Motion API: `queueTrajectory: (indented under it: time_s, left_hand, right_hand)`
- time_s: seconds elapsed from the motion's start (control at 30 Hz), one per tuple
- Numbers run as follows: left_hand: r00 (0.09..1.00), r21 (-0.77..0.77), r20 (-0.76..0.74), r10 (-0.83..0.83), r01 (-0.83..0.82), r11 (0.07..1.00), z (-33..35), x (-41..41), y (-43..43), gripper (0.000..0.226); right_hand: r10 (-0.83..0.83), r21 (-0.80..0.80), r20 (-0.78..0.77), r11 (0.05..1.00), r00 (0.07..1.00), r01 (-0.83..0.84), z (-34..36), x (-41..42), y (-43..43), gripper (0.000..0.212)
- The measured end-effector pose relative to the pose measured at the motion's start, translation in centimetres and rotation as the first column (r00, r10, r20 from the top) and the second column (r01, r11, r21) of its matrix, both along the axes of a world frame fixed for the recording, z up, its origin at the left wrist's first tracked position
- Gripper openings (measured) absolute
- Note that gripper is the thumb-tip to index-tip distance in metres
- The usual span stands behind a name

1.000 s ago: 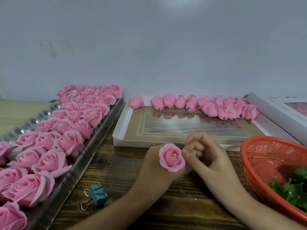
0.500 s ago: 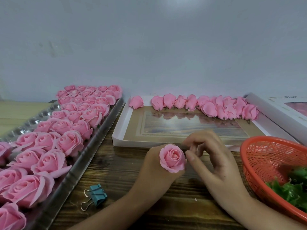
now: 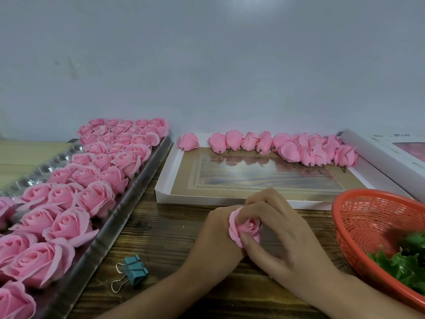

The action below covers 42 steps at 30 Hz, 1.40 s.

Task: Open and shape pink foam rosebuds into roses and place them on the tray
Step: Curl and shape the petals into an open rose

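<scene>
Wooden table (image 3: 161,238) (tray (image 3: 128,203) at left) meets grey, perhaps painted, wall (image 3: 207,65).

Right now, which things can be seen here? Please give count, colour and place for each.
held rose: one, pink, between both hands.
shaped roses: many, pink, rows on tray.
tray: one, silvery, left.
rosebuds: many, pink, far edge of box.
box: one, white, centre.
second box: one, white, far right.
basket: one, orange-red, right.
leaves: several, green, in basket.
binder clip: one, teal, on table beside tray.
table: one, dark wood, underneath.
left hand: one, holds the rose.
right hand: one, pinches its petals.
</scene>
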<state>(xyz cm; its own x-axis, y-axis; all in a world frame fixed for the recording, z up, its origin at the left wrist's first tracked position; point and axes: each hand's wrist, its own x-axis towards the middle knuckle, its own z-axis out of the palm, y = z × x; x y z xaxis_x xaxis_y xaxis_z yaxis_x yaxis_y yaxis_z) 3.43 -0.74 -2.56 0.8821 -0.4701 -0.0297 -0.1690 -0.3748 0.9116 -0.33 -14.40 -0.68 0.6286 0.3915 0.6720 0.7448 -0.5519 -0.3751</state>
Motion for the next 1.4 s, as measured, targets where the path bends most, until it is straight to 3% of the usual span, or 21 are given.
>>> queueTrajectory:
  time_s: [0.13, 0.27, 0.4, 0.53, 0.63, 0.8, 1.0, 1.17, 1.3, 1.4]
  left_hand:
    - [0.971, -0.033, 0.23, 0.06, -0.054, 0.998, -0.4, -0.1, 0.1, 0.02]
    - [0.976, 0.036, 0.092, 0.196, -0.2, 0.979, -0.5, 0.3, -0.5, 0.023]
    - [0.976, -0.12, 0.164, 0.144, -0.125, 0.985, 0.8, -1.7, 0.8, 0.059]
    - [0.972, -0.137, 0.215, 0.097, -0.068, 0.988, 0.2, -1.5, 1.1, 0.056]
    - [0.943, -0.09, 0.331, 0.019, 0.012, 0.996, 0.8, -1.2, 0.4, 0.037]
    - [0.964, -0.158, 0.21, 0.165, -0.133, 0.978, 0.2, -1.9, 1.1, 0.06]
    - [0.97, -0.185, 0.135, 0.201, -0.174, 0.967, 0.2, -1.7, 1.0, 0.057]
    - [0.973, -0.273, 0.139, 0.185, -0.142, 0.951, 0.2, -1.6, 1.1, 0.057]
    - [0.954, -0.235, 0.222, 0.202, -0.149, 0.961, 0.1, -0.8, 0.9, 0.048]
    - [0.941, -0.208, 0.271, 0.203, -0.149, 0.967, 0.0, -0.6, 0.8, 0.049]
  right_hand:
    - [-0.01, -0.016, 0.0, 1.0, 1.0, 0.01, -0.2, 0.0, -0.1, 0.017]
    - [-0.01, -0.028, -0.012, 1.0, 1.0, 0.01, -0.2, 0.1, -0.3, 0.017]
    - [0.006, -0.022, -0.029, 1.0, 1.0, -0.006, -0.1, 0.0, -0.1, 0.015]
    - [-0.006, -0.047, -0.045, 0.999, 0.999, 0.004, 0.0, 0.0, -0.1, 0.015]
    - [-0.036, -0.07, -0.054, 0.997, 0.998, 0.032, 0.1, -0.1, 0.0, 0.014]
    - [-0.052, -0.028, -0.11, 0.998, 0.993, 0.049, 0.1, -0.2, 0.2, 0.02]
    - [-0.073, -0.001, -0.122, 0.997, 0.99, 0.073, -0.2, 0.1, 0.1, 0.028]
    - [-0.08, 0.153, -0.16, 0.983, 0.984, 0.104, -0.6, 0.2, -0.2, 0.037]
    - [-0.046, 0.374, -0.144, 0.922, 0.988, 0.098, -0.5, 0.2, -0.4, 0.011]
    - [0.027, 0.448, -0.168, 0.893, 0.985, 0.051, -0.5, 0.2, -0.4, 0.003]
